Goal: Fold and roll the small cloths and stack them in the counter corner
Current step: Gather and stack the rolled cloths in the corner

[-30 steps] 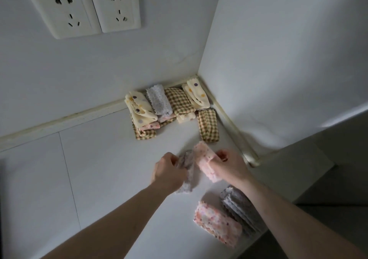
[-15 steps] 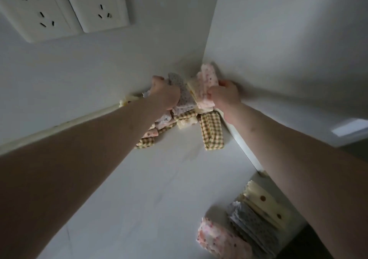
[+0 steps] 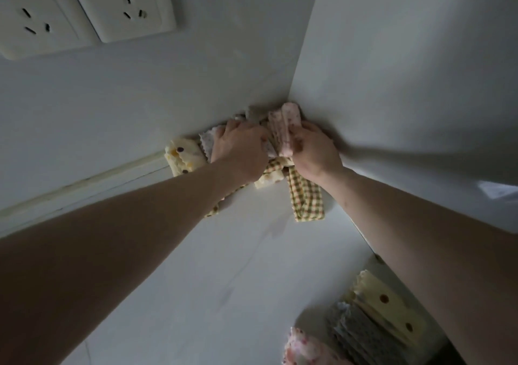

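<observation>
Currently you are at the stacking step: your right hand (image 3: 314, 151) grips the pink rolled cloth (image 3: 288, 123) atop the corner stack, while your left hand (image 3: 238, 151) curls around a grey roll (image 3: 253, 113). Next, release both, then fetch the remaining cloths (image 3: 372, 320) at the counter (image 3: 210, 266) edge.

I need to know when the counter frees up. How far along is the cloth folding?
Done: several rolled cloths, among them a checked roll and a yellow dotted roll, sit in the corner. In hand: the right hand holds a pink roll against the pile; the left hand holds another. Left: a stack of flat cloths near the counter edge.
</observation>
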